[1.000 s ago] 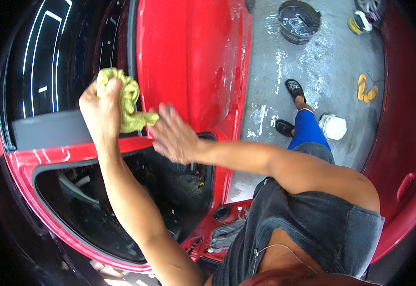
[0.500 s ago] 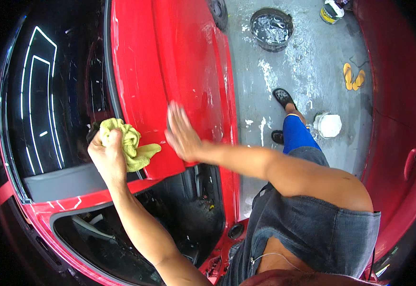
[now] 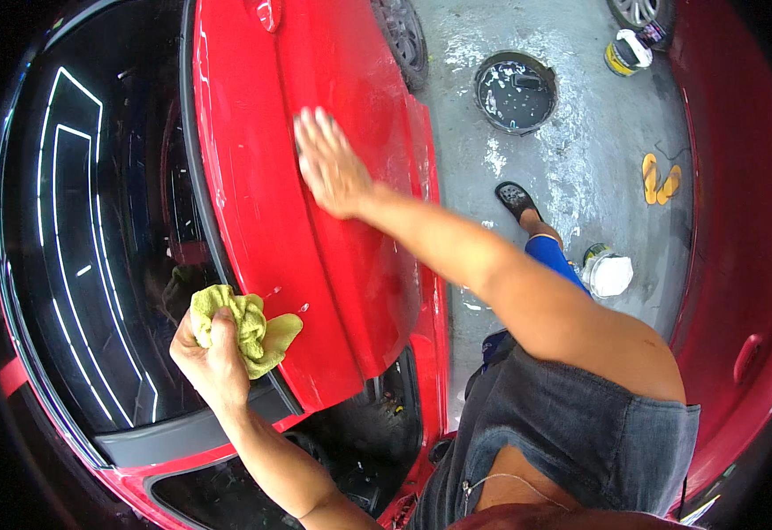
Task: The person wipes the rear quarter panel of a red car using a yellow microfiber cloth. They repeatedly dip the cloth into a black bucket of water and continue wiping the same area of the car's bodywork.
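Observation:
A crumpled yellow-green cloth (image 3: 258, 329) is gripped in my left hand (image 3: 213, 353), thumb pressed over it, in front of the dark car window (image 3: 129, 221). One loose fold hangs toward the red car door (image 3: 297, 291). My right hand (image 3: 333, 168) lies on the door's painted surface, by the crease running along it, its fingers stretched out flat. A thin dark edge shows beside those fingertips; what lies under the palm, if anything, is hidden. Pale smears and whitish spots mark the paint around.
Below the door, a dark car interior (image 3: 377, 442) shows through an opening. On the wet grey floor (image 3: 492, 265) stand a round black basin of water (image 3: 514, 97), a white-topped tub (image 3: 611, 274), a yellow-banded bucket (image 3: 620, 60) and yellow flip-flops (image 3: 661, 179). Another red vehicle (image 3: 739, 221) borders the right.
My right hand has slid farther along the door, away from me. My view has shifted, so the car and the floor objects appear lower. The cloth stays in my left hand.

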A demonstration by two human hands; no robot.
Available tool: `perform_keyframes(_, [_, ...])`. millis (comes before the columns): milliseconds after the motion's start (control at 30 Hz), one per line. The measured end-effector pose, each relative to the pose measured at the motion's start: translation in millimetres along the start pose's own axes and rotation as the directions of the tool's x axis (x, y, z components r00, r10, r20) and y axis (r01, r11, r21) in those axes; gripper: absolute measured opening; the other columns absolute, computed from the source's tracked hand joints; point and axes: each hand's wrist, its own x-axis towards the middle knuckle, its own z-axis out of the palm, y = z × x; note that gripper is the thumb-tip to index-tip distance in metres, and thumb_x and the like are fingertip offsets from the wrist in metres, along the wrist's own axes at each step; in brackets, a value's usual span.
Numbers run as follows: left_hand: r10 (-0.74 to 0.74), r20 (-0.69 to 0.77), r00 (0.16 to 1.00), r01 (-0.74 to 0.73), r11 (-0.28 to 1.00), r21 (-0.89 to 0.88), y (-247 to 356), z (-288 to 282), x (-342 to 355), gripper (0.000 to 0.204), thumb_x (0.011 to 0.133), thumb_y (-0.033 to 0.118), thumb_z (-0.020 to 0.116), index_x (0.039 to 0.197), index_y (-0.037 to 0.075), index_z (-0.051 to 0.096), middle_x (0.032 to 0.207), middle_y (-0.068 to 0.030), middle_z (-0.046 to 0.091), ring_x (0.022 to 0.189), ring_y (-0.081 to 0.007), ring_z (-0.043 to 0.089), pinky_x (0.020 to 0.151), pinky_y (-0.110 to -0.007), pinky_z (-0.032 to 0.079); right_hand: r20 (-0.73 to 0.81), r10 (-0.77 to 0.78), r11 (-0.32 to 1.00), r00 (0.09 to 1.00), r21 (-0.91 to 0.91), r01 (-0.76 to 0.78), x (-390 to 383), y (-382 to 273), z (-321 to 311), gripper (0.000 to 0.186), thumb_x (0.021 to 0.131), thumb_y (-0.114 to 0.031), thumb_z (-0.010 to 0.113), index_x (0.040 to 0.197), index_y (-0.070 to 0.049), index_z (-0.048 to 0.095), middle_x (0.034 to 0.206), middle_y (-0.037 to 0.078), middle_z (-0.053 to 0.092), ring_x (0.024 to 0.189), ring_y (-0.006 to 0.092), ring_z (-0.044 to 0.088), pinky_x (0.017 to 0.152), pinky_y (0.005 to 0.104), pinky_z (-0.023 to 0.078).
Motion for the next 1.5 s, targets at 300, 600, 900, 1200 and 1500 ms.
perform_keyframes(300, [0.043,-0.087,0.995,-0.044,0.999,-0.005,-7,2,38,0.022,0.091,0.010,0.064,0.103,-0.007,0.071,0.086,-0.0094,0.072,0.073,-0.0131,0.067,0.069,-0.027,0.054,-0.036,0.074,0.993,0.997,0.096,-0.070,153,76,-1,0.068,0.108,-0.041,0.021,0.157,0.006,0.024,0.166,0.027,0.018,0.156,0.0412,0.010,0.128,0.0513,0.011])
perform_keyframes(600, [-0.045,-0.068,0.997,0.043,0.999,-0.028,-61,1,-12,0.018,0.093,0.012,0.068,0.101,-0.004,0.072,0.085,-0.0066,0.072,0.071,-0.0099,0.064,0.068,-0.025,0.051,0.151,-0.006,0.995,0.989,0.099,-0.009,-125,-45,34,0.078,0.107,-0.048,0.031,0.158,0.010,0.014,0.166,0.031,0.007,0.156,0.0456,0.004,0.125,0.0579,0.009])
perform_keyframes(900, [-0.073,-0.017,0.997,0.072,0.997,-0.031,-107,-21,-82,0.020,0.094,0.009,0.063,0.107,-0.005,0.071,0.093,-0.0094,0.073,0.079,-0.0140,0.068,0.074,-0.027,0.054,0.469,-0.164,0.975,0.868,0.210,0.071,-403,-124,50,0.079,0.104,-0.045,0.046,0.157,0.008,0.021,0.165,0.031,0.012,0.155,0.0470,0.010,0.126,0.0571,0.014])
perform_keyframes(1200, [-0.029,-0.120,0.992,0.009,0.986,-0.164,-116,-14,-79,0.020,0.094,0.009,0.065,0.106,-0.006,0.070,0.092,-0.0127,0.074,0.075,-0.0175,0.070,0.071,-0.030,0.058,0.012,0.194,0.958,0.981,0.214,-0.192,-130,-6,48,0.078,0.107,-0.042,0.033,0.157,0.013,0.007,0.164,0.037,0.003,0.154,0.0500,0.002,0.126,0.0557,0.006])
perform_keyframes(1500, [-0.054,-0.215,0.975,-0.013,0.954,-0.299,-143,-10,-73,0.023,0.093,0.006,0.063,0.109,-0.010,0.069,0.092,-0.0169,0.074,0.077,-0.0204,0.072,0.074,-0.032,0.060,0.002,0.350,0.882,0.937,0.336,-0.331,-47,12,43,0.081,0.107,-0.050,0.027,0.159,0.009,0.005,0.167,0.030,0.001,0.156,0.0453,0.001,0.127,0.0519,0.005])
